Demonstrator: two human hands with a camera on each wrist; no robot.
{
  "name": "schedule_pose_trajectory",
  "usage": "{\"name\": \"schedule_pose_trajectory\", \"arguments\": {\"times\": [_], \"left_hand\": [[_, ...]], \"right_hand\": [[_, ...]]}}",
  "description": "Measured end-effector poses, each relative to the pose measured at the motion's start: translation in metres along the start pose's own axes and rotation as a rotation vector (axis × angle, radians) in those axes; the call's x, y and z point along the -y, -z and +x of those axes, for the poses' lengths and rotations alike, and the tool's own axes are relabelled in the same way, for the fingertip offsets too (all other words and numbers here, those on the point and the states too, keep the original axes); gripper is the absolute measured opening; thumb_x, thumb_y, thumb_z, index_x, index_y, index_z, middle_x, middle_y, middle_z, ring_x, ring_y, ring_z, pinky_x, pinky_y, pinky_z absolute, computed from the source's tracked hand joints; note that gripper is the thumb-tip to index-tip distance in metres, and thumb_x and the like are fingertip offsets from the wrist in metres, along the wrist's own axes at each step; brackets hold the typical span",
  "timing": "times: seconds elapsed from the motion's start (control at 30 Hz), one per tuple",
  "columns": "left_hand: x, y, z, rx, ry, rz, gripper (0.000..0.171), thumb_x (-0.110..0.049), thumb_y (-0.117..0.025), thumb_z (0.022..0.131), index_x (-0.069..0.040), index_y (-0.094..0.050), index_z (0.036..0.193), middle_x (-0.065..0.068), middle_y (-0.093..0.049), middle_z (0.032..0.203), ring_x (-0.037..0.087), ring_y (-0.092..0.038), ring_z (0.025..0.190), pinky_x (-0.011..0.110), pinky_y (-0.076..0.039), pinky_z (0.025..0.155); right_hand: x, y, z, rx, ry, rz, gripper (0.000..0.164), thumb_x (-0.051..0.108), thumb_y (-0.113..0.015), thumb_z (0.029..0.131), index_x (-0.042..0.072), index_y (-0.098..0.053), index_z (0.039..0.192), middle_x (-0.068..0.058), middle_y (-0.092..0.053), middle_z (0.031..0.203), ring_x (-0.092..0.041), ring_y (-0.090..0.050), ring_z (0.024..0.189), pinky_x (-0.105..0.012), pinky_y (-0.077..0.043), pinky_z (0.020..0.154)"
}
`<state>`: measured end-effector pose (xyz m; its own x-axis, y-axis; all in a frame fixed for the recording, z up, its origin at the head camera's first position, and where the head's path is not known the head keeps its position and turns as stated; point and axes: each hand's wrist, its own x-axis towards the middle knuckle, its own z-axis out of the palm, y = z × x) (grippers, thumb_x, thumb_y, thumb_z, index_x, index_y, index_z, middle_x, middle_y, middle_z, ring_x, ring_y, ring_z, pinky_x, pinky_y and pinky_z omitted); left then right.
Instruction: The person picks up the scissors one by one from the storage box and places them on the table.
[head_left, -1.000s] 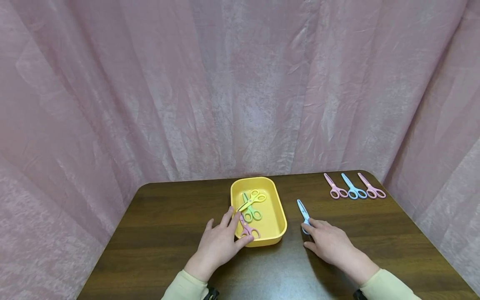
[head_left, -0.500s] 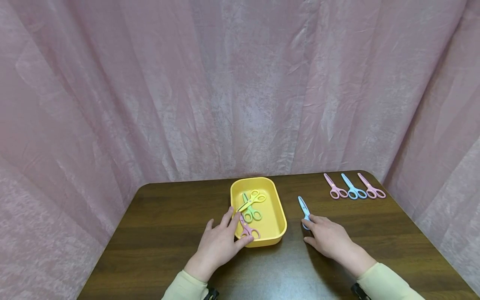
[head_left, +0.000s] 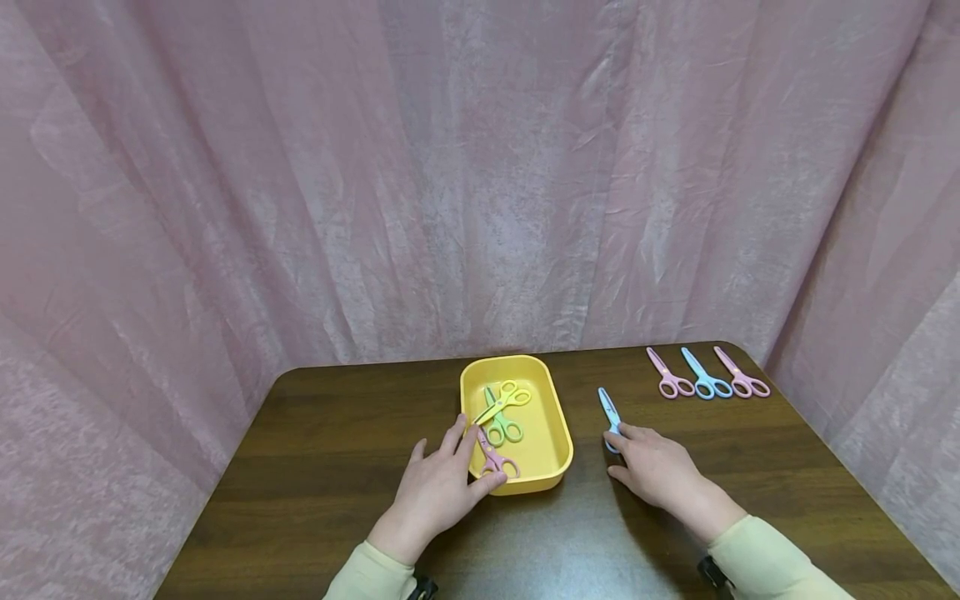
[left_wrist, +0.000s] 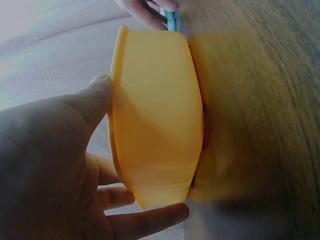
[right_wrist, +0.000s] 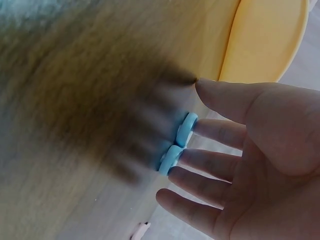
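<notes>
A yellow tray (head_left: pixel 551 433) holds yellow scissors (head_left: pixel 510 397), green scissors (head_left: pixel 505 429) and pink scissors (head_left: pixel 491 454). My left hand (head_left: pixel 438 492) rests on its near left corner. In the left wrist view the thumb lies on the rim (left_wrist: pixel 117 60) and the fingers spread along the outer wall. Right of the tray, blue scissors (head_left: pixel 609 408) lie on the table, blades pointing away from me. The straight fingertips of my right hand (head_left: pixel 660 475) touch their handle loops (right_wrist: pixel 185 130). The right thumb is apart from the loops, its tip down at the tabletop.
At the far right of the dark wooden table (head_left: pixel 330 433), another pair of pink scissors (head_left: pixel 670 375), more blue scissors (head_left: pixel 705 375) and a further pink pair (head_left: pixel 741 375) lie in a row. A pink curtain (head_left: pixel 480 183) hangs behind the table's back edge.
The blue scissors under my right fingers have slid a little away from me and slightly right, and the right hand has moved along with them. My left hand and the tray stay put.
</notes>
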<state>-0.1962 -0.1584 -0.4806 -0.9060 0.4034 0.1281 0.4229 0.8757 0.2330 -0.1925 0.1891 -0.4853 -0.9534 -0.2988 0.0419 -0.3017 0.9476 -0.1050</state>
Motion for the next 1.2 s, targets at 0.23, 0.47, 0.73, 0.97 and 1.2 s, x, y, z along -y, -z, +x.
{"name": "schedule_pose_trajectory", "arguments": {"times": [0.23,0.47,0.73,0.97,1.2], "left_hand": [[0.000,0.001,0.000,-0.006,-0.004,0.008,0.093,-0.073,-0.063,0.102,-0.003,-0.053,0.163,0.018,-0.044,0.171,0.040,-0.073,0.123,0.072,-0.039,0.116],[0.000,0.000,0.000,-0.009,-0.005,0.006,0.092,-0.073,-0.063,0.103,-0.003,-0.054,0.162,0.018,-0.045,0.171,0.039,-0.073,0.124,0.072,-0.040,0.116],[0.000,0.000,0.001,-0.009,-0.006,0.003,0.091,-0.071,-0.064,0.103,-0.003,-0.053,0.163,0.018,-0.045,0.171,0.039,-0.073,0.124,0.072,-0.039,0.117],[0.000,-0.001,0.000,-0.007,-0.006,0.008,0.092,-0.073,-0.062,0.103,-0.003,-0.053,0.162,0.018,-0.045,0.171,0.039,-0.072,0.125,0.071,-0.039,0.117],[0.000,0.000,0.000,-0.007,-0.005,0.003,0.092,-0.072,-0.063,0.103,-0.003,-0.053,0.162,0.019,-0.045,0.170,0.039,-0.072,0.126,0.072,-0.039,0.117]], "right_hand": [[-0.003,0.000,0.005,-0.010,0.001,-0.007,0.052,0.029,-0.085,0.099,0.003,-0.072,0.142,-0.027,-0.067,0.145,-0.050,-0.068,0.125,-0.063,-0.058,0.098],[-0.007,0.000,0.011,-0.011,-0.006,-0.025,0.052,0.028,-0.085,0.098,0.001,-0.073,0.141,-0.028,-0.067,0.143,-0.050,-0.067,0.127,-0.063,-0.057,0.100],[-0.013,0.001,0.016,-0.021,-0.022,-0.025,0.050,0.027,-0.084,0.099,0.000,-0.073,0.140,-0.029,-0.067,0.142,-0.051,-0.067,0.126,-0.064,-0.057,0.100],[-0.020,0.001,0.023,0.007,-0.043,-0.028,0.051,0.028,-0.082,0.101,0.000,-0.071,0.142,-0.030,-0.065,0.145,-0.051,-0.065,0.129,-0.064,-0.056,0.102],[-0.027,0.002,0.031,-0.001,-0.047,-0.025,0.050,0.027,-0.082,0.100,-0.001,-0.071,0.140,-0.031,-0.065,0.144,-0.051,-0.066,0.127,-0.065,-0.056,0.100]]}}
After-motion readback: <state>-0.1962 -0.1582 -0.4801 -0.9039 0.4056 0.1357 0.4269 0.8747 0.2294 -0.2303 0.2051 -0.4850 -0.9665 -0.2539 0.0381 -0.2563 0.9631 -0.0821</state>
